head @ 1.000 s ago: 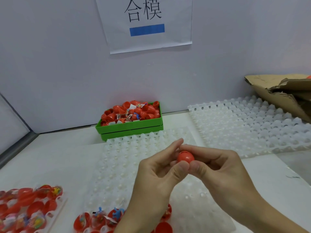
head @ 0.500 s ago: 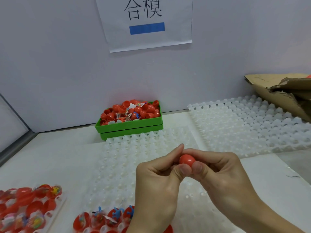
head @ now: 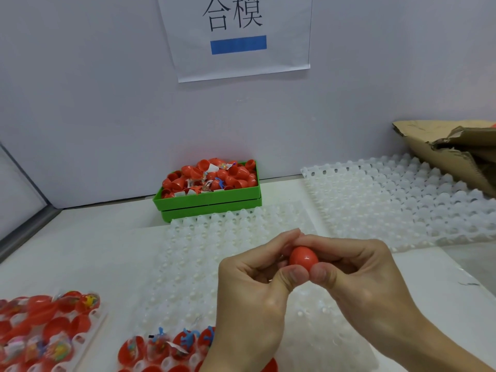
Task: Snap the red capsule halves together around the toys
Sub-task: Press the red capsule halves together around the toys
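Red capsule (head: pixel 303 259) half-hidden between left hand (head: pixel 249 296) and right hand (head: pixel 359 275).

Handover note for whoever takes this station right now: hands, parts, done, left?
Left hand and right hand: both pinch one red capsule over the white tray; it looks closed, seam hidden by fingers.
Parts: open halves with toys in the tray's near row, more on the left tray; loose halves and toys in the green bin.
Done: this capsule, probably.
Left: set it down, close the open halves.
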Motion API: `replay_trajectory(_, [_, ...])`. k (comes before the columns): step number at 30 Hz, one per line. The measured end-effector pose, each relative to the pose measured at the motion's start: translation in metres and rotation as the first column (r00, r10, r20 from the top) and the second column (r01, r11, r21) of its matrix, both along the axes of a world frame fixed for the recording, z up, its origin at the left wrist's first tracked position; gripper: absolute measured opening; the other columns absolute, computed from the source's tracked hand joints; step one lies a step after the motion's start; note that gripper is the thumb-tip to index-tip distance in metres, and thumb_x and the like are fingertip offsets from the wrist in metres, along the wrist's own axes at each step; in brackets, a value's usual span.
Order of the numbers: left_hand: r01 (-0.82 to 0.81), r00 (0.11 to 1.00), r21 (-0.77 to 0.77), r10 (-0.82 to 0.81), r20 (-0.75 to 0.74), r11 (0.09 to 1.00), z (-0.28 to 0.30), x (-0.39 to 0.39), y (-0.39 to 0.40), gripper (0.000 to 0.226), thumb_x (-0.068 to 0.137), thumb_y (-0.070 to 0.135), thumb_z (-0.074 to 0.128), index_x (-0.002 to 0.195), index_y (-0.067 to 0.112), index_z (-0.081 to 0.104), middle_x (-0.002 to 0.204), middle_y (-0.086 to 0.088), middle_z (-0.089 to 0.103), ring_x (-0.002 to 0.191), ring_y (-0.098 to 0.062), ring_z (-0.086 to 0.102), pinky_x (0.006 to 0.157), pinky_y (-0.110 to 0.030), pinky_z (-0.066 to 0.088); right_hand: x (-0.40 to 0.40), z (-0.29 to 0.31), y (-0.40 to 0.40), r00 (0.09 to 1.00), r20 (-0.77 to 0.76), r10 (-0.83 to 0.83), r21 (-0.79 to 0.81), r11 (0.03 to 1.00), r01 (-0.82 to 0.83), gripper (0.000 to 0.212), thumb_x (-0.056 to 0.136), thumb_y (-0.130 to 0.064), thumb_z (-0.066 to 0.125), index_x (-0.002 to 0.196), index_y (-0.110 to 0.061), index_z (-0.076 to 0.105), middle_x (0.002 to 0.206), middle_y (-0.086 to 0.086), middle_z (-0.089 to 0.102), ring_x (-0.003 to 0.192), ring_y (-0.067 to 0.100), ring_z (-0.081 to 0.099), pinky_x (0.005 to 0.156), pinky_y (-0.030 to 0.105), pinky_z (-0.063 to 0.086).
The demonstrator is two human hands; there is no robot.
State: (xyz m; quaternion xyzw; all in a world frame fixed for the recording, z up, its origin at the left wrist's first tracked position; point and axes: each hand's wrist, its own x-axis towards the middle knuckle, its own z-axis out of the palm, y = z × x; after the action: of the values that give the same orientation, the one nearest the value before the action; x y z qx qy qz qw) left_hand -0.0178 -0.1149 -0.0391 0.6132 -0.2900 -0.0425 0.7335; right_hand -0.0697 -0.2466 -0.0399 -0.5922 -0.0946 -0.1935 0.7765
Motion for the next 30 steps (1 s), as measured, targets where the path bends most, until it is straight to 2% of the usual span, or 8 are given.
replay_trajectory(3, [0.074, 0.996, -0.023, -0.076, -0.049, 0.997, -0.001, 0.005, 0.004, 0.041, 0.071, 0.021, 0.081, 0.107, 0.038, 0.075, 0.104, -0.002, 0.077, 0.102, -0.020, 0.072, 0.084, -0.026, 0.057, 0.001, 0.001, -0.003, 1.000, -0.005, 0.006, -0.010, 1.000, -0.006, 0.045, 0.058, -0.036, 0.090, 0.099, -0.019, 0.080, 0.098, 0.011, 0.077, 0.094, 0.025, 0.075, 0.079, 0.023, 0.058])
replay_trajectory(7, [0.140, 0.982, -0.045, -0.144, -0.121, 0.989, -0.002, 0.011, 0.006, 0.048, 0.076, 0.026, 0.080, 0.121, 0.034, 0.068, 0.121, 0.000, 0.071, 0.116, -0.021, 0.066, 0.089, -0.033, 0.056, 0.001, 0.001, -0.007, 1.000, 0.004, 0.003, -0.014, 1.000, -0.003, 0.047, 0.061, -0.009, 0.088, 0.106, -0.018, 0.078, 0.106, 0.011, 0.076, 0.100, 0.025, 0.073, 0.080, 0.023, 0.058])
replay_trajectory(10, [0.085, 0.973, -0.117, -0.107, -0.204, 0.990, -0.001, 0.015, 0.006, 0.039, 0.079, 0.022, 0.076, 0.117, 0.023, 0.071, 0.118, -0.004, 0.072, 0.111, -0.021, 0.068, 0.084, -0.033, 0.058, 0.001, 0.001, -0.011, 0.999, -0.009, -0.052, -0.066, 0.997, 0.051, 0.045, 0.068, -0.011, 0.080, 0.112, -0.023, 0.075, 0.110, 0.006, 0.075, 0.106, 0.021, 0.071, 0.085, 0.022, 0.056])
replay_trajectory(12, [0.049, 0.972, -0.112, -0.073, -0.224, 0.992, -0.002, 0.016, 0.006, 0.031, 0.078, 0.022, 0.077, 0.109, 0.019, 0.075, 0.111, -0.004, 0.075, 0.106, -0.020, 0.071, 0.080, -0.031, 0.060, 0.002, 0.001, -0.012, 0.994, -0.018, -0.108, -0.084, 0.991, 0.106, 0.038, 0.072, -0.007, 0.074, 0.108, -0.018, 0.077, 0.106, 0.007, 0.076, 0.104, 0.021, 0.072, 0.086, 0.021, 0.055])
replay_trajectory(18, [0.033, 0.980, -0.034, -0.039, -0.193, 0.999, -0.008, 0.015, 0.002, 0.030, 0.072, 0.031, 0.071, 0.100, 0.021, 0.078, 0.101, -0.003, 0.076, 0.099, -0.019, 0.072, 0.076, -0.027, 0.060, 0.005, -0.004, -0.010, 0.958, -0.022, -0.287, -0.127, 0.951, 0.282, 0.032, 0.064, -0.005, 0.075, 0.095, -0.014, 0.078, 0.092, 0.003, 0.079, 0.088, 0.019, 0.076, 0.075, 0.017, 0.057])
replay_trajectory(23, [-0.030, 1.000, 0.125, 0.030, 0.004, 0.992, -0.006, 0.015, 0.003, 0.032, 0.067, 0.027, 0.080, 0.098, 0.029, 0.077, 0.097, 0.009, 0.077, 0.095, -0.009, 0.072, 0.078, -0.015, 0.055, 0.006, -0.005, -0.008, 0.975, 0.005, -0.221, -0.109, 0.969, 0.220, 0.035, 0.066, 0.001, 0.075, 0.097, -0.015, 0.078, 0.096, 0.007, 0.078, 0.090, 0.023, 0.075, 0.078, 0.023, 0.059])
replay_trajectory(27, [-0.077, 0.997, 0.124, 0.073, 0.035, 0.989, -0.005, 0.015, 0.003, 0.030, 0.068, 0.020, 0.080, 0.096, 0.029, 0.076, 0.096, 0.012, 0.076, 0.094, -0.007, 0.071, 0.073, -0.010, 0.054, 0.006, -0.007, -0.010, 0.981, -0.008, -0.195, -0.109, 0.975, 0.193, 0.032, 0.069, -0.001, 0.074, 0.100, -0.010, 0.078, 0.100, 0.008, 0.077, 0.094, 0.024, 0.075, 0.081, 0.024, 0.058])
replay_trajectory(30, [-0.093, 0.995, 0.130, 0.088, 0.049, 0.987, -0.005, 0.013, 0.003, 0.030, 0.068, 0.021, 0.081, 0.096, 0.032, 0.076, 0.097, 0.012, 0.075, 0.096, -0.007, 0.070, 0.072, -0.011, 0.054, 0.005, -0.007, -0.012, 0.971, -0.048, -0.233, -0.178, 0.959, 0.221, 0.032, 0.073, -0.013, 0.073, 0.105, -0.012, 0.075, 0.101, 0.003, 0.077, 0.096, 0.019, 0.074, 0.080, 0.021, 0.057])
